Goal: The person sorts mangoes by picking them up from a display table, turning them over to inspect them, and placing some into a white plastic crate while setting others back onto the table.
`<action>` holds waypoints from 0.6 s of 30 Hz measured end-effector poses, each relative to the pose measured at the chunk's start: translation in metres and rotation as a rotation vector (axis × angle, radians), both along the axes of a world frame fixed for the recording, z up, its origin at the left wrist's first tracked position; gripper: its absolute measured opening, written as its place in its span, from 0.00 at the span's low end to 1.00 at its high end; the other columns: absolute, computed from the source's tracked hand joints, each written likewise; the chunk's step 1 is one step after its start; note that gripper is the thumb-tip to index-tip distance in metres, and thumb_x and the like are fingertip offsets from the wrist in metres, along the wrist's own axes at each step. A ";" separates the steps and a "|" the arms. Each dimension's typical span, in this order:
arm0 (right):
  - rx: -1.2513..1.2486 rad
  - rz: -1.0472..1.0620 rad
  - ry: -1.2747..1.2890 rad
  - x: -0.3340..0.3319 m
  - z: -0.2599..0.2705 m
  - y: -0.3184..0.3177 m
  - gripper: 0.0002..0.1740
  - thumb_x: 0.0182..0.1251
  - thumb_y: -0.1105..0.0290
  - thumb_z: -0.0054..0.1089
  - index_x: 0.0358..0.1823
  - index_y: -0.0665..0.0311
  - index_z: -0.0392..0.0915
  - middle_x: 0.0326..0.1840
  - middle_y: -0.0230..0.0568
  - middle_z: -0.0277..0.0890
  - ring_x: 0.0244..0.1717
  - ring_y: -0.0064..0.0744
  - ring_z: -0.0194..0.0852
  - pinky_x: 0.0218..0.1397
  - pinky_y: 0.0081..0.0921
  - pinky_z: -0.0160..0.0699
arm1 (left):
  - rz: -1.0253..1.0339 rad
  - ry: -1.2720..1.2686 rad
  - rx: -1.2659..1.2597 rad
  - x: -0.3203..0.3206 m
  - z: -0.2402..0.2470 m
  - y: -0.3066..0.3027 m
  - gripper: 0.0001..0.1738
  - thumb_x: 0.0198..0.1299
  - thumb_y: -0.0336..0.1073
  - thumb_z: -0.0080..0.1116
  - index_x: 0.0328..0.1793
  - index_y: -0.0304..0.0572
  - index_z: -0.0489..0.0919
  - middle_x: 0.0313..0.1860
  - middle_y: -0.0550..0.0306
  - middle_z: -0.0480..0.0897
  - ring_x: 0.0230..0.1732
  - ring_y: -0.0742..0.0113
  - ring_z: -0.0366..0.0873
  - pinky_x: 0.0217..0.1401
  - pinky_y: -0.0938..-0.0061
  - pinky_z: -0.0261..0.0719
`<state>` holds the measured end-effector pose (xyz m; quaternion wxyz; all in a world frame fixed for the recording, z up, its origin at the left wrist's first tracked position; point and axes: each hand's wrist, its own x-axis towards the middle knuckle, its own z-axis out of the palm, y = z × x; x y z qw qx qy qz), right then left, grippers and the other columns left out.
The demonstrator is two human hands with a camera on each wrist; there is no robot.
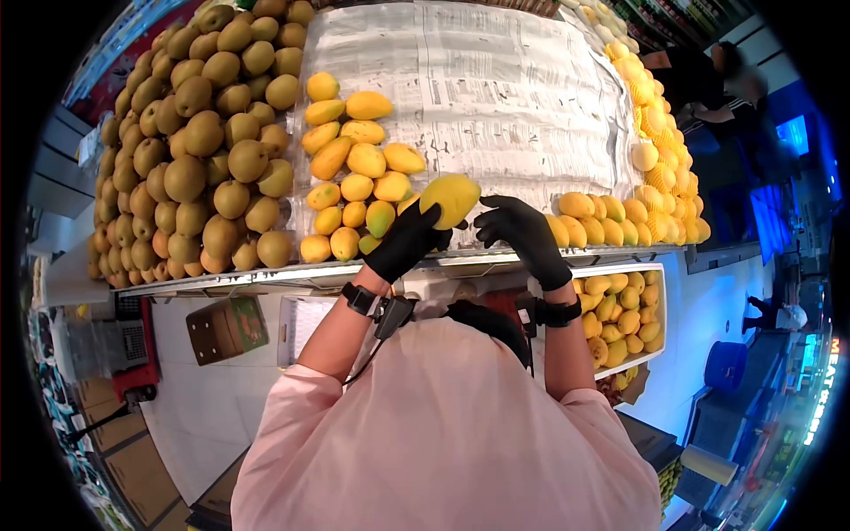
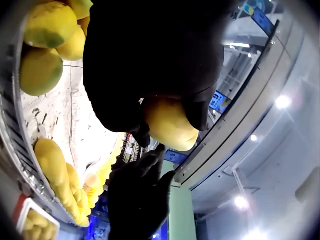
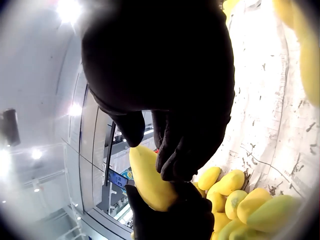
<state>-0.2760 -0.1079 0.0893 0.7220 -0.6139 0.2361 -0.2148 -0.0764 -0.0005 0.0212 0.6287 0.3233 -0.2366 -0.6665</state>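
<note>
A large yellow mango is gripped between the fingers and thumb of the black-gloved left hand, above the display's front edge. Just right of it the gloved right hand holds nothing, its fingers slightly bent. Its fingertips overlap the fruit in the right wrist view; whether they touch cannot be told. Rows of smaller mangoes lie left of the hands on the paper-lined display.
Brown round fruit is piled at the left. More mangoes and net-wrapped yellow fruit line the right side. Below the display stand a white crate of mangoes and a cardboard box. A person is at the upper right.
</note>
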 end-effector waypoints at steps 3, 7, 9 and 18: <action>-0.021 -0.038 0.058 0.001 -0.003 -0.008 0.20 0.69 0.77 0.53 0.62 0.68 0.71 0.45 0.44 0.81 0.41 0.27 0.80 0.44 0.25 0.82 | -0.093 0.342 0.142 0.006 0.001 0.001 0.30 0.69 0.58 0.48 0.65 0.42 0.68 0.41 0.58 0.78 0.35 0.72 0.73 0.34 0.81 0.73; 0.002 -0.060 0.142 -0.002 -0.008 0.000 0.23 0.69 0.74 0.57 0.64 0.66 0.68 0.48 0.42 0.80 0.41 0.26 0.80 0.39 0.22 0.83 | -0.141 -0.067 0.239 0.007 0.003 0.004 0.29 0.67 0.60 0.51 0.55 0.42 0.77 0.30 0.61 0.80 0.23 0.80 0.69 0.23 0.86 0.63; 0.024 0.009 0.234 -0.003 -0.007 0.006 0.27 0.68 0.71 0.60 0.67 0.65 0.65 0.50 0.41 0.78 0.40 0.25 0.80 0.37 0.21 0.83 | -0.226 -0.294 0.254 -0.001 0.016 0.010 0.26 0.66 0.58 0.53 0.53 0.42 0.78 0.27 0.65 0.79 0.20 0.82 0.65 0.22 0.87 0.59; 0.012 0.026 0.221 -0.027 -0.029 0.028 0.30 0.61 0.64 0.68 0.63 0.66 0.70 0.52 0.43 0.77 0.46 0.27 0.79 0.40 0.25 0.85 | -0.392 -0.482 0.197 -0.017 0.005 0.016 0.20 0.71 0.50 0.48 0.38 0.41 0.79 0.27 0.61 0.83 0.22 0.81 0.68 0.24 0.84 0.65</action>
